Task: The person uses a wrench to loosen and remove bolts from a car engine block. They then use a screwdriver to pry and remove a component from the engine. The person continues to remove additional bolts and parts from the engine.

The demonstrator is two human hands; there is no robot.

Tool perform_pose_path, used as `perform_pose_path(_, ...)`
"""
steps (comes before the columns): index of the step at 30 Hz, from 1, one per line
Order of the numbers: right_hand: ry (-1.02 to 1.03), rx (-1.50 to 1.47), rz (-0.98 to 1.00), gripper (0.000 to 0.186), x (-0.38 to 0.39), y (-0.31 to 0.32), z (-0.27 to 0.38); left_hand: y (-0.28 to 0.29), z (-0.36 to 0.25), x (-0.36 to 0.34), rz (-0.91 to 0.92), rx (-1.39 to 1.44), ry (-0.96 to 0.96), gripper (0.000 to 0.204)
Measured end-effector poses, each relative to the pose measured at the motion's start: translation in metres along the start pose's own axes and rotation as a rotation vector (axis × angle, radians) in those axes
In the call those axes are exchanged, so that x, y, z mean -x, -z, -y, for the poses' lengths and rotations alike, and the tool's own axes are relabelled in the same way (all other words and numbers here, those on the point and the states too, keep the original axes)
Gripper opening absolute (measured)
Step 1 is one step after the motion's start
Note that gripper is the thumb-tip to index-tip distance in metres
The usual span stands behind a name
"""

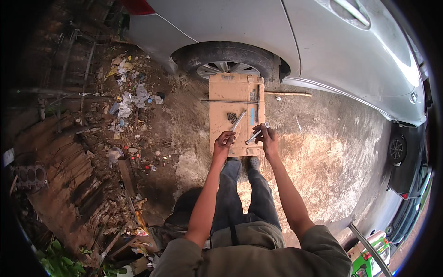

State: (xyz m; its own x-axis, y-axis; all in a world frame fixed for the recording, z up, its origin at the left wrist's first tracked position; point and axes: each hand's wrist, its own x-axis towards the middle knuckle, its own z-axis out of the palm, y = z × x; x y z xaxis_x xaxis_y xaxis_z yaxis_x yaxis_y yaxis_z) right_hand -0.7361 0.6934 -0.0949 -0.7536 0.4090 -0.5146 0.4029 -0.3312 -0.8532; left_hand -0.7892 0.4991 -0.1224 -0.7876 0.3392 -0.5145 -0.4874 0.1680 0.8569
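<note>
My left hand [224, 139] is closed around the lower end of a long silver wrench [239, 120], which slants up to the right over a flat cardboard box [224, 87]. In my right hand [268, 137], above the box's right edge, is a second, shorter silver wrench-like tool [254, 136]. Its dark rounded end points down to the left, and the fingers hide part of its shaft. Beside the first wrench lies a small cluster of dark bolts [231, 117] on the cardboard. A blue strip [252, 117] shows on the box's right side.
A thin dark rod [226, 101] crosses the box. Behind it stands a silver car [230, 21] with its wheel [226, 57] close by. A wooden stick [290, 94] extends right along the ground. Litter [124, 108] and planks [125, 175] lie to the left.
</note>
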Motion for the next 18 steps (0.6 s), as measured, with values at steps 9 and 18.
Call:
perform_pose_path(9, 0.051, -0.254, 0.213, 0.035, 0.119, 0.031, 0.083, -0.052, -0.076, 0.134, 0.004, 0.078, -0.087, 0.018)
perform_pose_path(18, -0.086, -0.138, 0.425, 0.031, 0.242, 0.121, 0.058, -0.088, -0.027, 0.276, -0.017, 0.358, -0.029, 0.02)
